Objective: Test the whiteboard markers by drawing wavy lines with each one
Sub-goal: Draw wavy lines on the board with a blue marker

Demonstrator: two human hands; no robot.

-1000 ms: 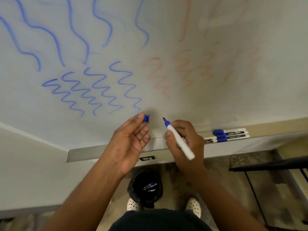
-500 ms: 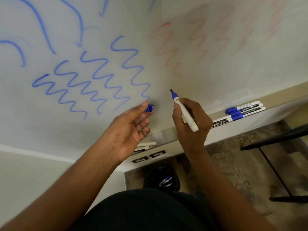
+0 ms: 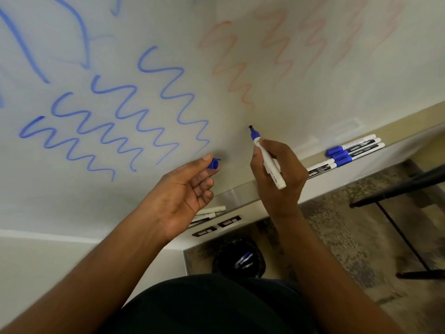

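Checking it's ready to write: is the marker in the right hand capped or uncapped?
Uncapped: the marker shows its bare tip; the left hand pinches the blue cap.

Bare whiteboard patch lies between blue wavy lines and faint red ones, near bottom edge. Tray ledge at btm edge blocks lower down; three capped markers crowd its right end, more markers at left end.
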